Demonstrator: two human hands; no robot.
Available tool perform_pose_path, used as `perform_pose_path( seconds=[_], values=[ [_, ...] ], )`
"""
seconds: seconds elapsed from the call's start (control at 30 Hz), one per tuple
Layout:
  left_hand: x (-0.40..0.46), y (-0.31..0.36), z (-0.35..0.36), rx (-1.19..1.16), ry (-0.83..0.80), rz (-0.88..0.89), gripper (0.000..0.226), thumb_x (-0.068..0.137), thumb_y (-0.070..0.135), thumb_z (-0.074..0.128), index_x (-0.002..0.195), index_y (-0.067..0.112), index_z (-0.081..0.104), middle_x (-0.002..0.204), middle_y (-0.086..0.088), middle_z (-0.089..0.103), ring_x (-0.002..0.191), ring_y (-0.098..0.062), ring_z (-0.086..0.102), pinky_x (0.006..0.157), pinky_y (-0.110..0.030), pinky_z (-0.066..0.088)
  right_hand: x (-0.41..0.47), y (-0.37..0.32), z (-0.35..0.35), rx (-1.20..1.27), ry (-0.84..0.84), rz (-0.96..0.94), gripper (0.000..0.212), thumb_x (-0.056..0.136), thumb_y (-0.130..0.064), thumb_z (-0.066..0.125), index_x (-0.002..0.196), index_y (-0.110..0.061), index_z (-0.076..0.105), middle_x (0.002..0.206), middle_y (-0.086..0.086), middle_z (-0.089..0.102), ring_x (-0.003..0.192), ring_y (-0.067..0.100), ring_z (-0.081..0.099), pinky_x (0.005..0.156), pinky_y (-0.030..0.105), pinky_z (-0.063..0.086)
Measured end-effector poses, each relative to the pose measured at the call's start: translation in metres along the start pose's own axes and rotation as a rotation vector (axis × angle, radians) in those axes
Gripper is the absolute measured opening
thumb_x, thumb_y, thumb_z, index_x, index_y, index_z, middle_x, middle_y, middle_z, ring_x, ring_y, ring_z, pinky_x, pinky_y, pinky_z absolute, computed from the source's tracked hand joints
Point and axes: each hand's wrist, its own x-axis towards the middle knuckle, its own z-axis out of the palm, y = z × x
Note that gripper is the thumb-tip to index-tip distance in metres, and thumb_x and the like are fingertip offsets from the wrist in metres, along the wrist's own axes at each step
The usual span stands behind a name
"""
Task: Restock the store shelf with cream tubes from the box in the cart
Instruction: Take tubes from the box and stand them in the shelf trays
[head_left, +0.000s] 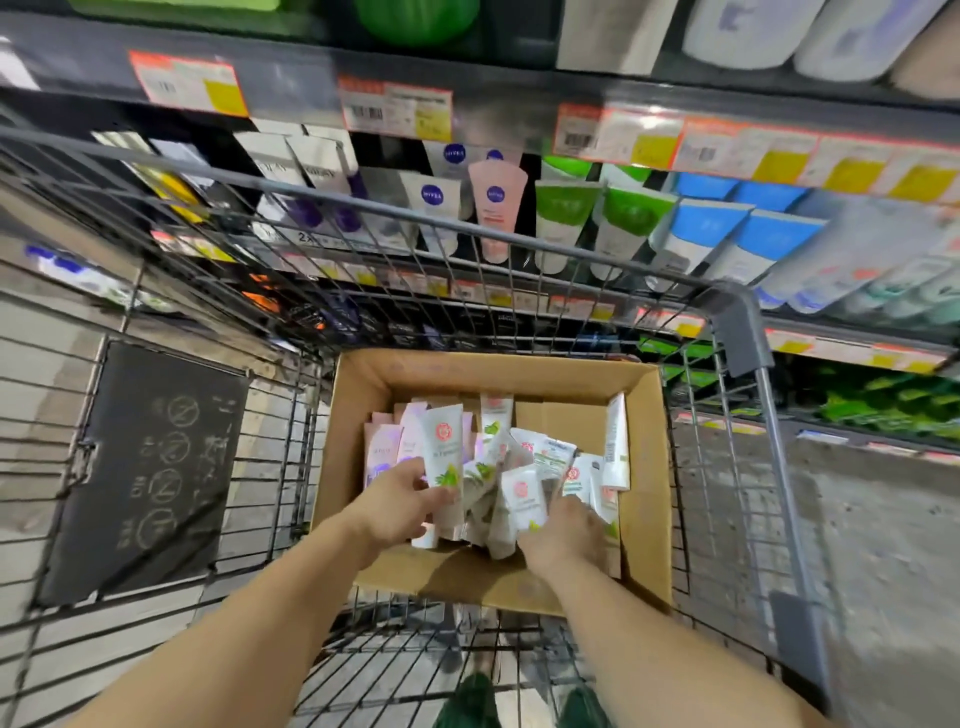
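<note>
Reaching down into the box (649, 467) from its near edge: left hand (397, 506), grip pinching an upright cream tube (444, 457) at the left of the pile; right hand (563, 535) digging among tubes, grip unclear. Leaving bare cardboard along the box's right wall.

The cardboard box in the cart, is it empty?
No, the cardboard box holds many cream tubes, and both hands reach into it.
</note>
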Motion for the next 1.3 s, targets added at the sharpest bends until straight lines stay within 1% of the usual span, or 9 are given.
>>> perform_pose_path(
  seconds=[0.23, 0.37, 0.53, 0.6, 0.77, 0.9, 0.97, 1.1, 1.3],
  values=[
    [-0.020, 0.040, 0.006, 0.062, -0.030, 0.084, 0.012, 0.093, 0.022, 0.064, 0.105, 0.021, 0.062, 0.106, -0.011, 0.071, 0.089, -0.027, 0.066, 0.071, -0.033, 0.049, -0.007, -0.009, -0.048, 0.488, -0.297, -0.109, 0.027, 0.094, -0.025, 0.061, 0.118, -0.015, 0.055, 0.117, 0.007, 0.064, 0.102, 0.026, 0.062, 0.085, 0.040, 0.056],
    [-0.051, 0.095, 0.018, 0.123, -0.092, 0.153, 0.021, 0.087, 0.030, 0.068, 0.104, 0.019, 0.064, 0.102, -0.010, 0.073, 0.083, -0.021, 0.066, 0.072, -0.033, 0.047, -0.025, -0.009, -0.122, 0.870, -0.542, -0.126, 0.020, 0.097, -0.017, 0.057, 0.118, -0.015, 0.053, 0.124, 0.005, 0.058, 0.112, 0.026, 0.057, 0.079, 0.048, 0.059],
    [-0.099, 0.185, 0.065, 0.138, -0.260, 0.243, 0.034, 0.075, 0.030, 0.074, 0.107, 0.018, 0.067, 0.101, -0.010, 0.072, 0.082, -0.020, 0.062, 0.079, -0.038, 0.050, -0.057, 0.021, -0.234, 1.002, -0.575, -0.333, 0.026, 0.100, -0.016, 0.052, 0.125, -0.016, 0.052, 0.130, 0.006, 0.061, 0.114, 0.030, 0.062, 0.077, 0.052, 0.057],
    [-0.120, 0.225, 0.101, 0.132, -0.332, 0.309, 0.029, 0.082, 0.022, 0.072, 0.110, 0.018, 0.069, 0.102, -0.011, 0.072, 0.083, -0.023, 0.061, 0.084, -0.040, 0.049, -0.080, 0.045, -0.285, 0.982, -0.492, -0.442, 0.034, 0.096, -0.011, 0.059, 0.129, -0.016, 0.051, 0.124, 0.002, 0.066, 0.106, 0.024, 0.067, 0.076, 0.046, 0.057],
    [-0.193, 0.317, 0.232, 0.224, -0.478, 0.492, 0.031, 0.087, 0.009, 0.065, 0.118, 0.014, 0.065, 0.095, -0.005, 0.075, 0.073, -0.016, 0.070, 0.063, -0.028, 0.055, -0.116, 0.154, -0.409, 0.941, -0.186, -0.560, 0.044, 0.085, -0.006, 0.072, 0.126, -0.011, 0.057, 0.109, 0.002, 0.072, 0.093, 0.016, 0.069, 0.080, 0.039, 0.059],
    [-0.254, 0.362, 0.373, 0.296, -0.586, 0.634, 0.046, 0.080, 0.021, 0.067, 0.126, 0.021, 0.060, 0.118, -0.010, 0.071, 0.106, -0.030, 0.067, 0.089, -0.043, 0.051, -0.140, 0.288, -0.499, 0.990, -0.004, -0.563, 0.034, 0.087, -0.008, 0.071, 0.114, -0.024, 0.058, 0.107, -0.002, 0.071, 0.090, 0.012, 0.071, 0.070, 0.030, 0.058],
    [-0.275, 0.380, 0.448, 0.312, -0.640, 0.665, 0.055, 0.077, 0.025, 0.068, 0.131, 0.022, 0.056, 0.124, -0.012, 0.068, 0.113, -0.034, 0.064, 0.090, -0.043, 0.051, -0.151, 0.361, -0.539, 1.015, 0.109, -0.545, 0.035, 0.085, -0.010, 0.074, 0.111, -0.028, 0.058, 0.108, 0.000, 0.071, 0.091, 0.014, 0.072, 0.073, 0.032, 0.059],
    [-0.315, 0.414, 0.588, 0.395, -0.684, 0.772, 0.051, 0.083, 0.016, 0.072, 0.130, 0.020, 0.054, 0.121, -0.013, 0.069, 0.103, -0.031, 0.067, 0.082, -0.041, 0.056, -0.175, 0.492, -0.606, 1.015, 0.356, -0.516, 0.038, 0.083, -0.021, 0.076, 0.116, -0.028, 0.060, 0.109, 0.000, 0.071, 0.097, 0.022, 0.070, 0.075, 0.035, 0.056],
    [-0.352, 0.470, 0.730, 0.432, -0.750, 0.956, 0.035, 0.088, 0.011, 0.068, 0.121, 0.022, 0.059, 0.113, -0.005, 0.073, 0.108, -0.032, 0.067, 0.099, -0.055, 0.048, -0.184, 0.625, -0.688, 1.040, 0.619, -0.508, 0.024, 0.089, -0.019, 0.070, 0.110, -0.027, 0.064, 0.094, -0.002, 0.074, 0.076, 0.016, 0.068, 0.070, 0.035, 0.054]
  ],
)
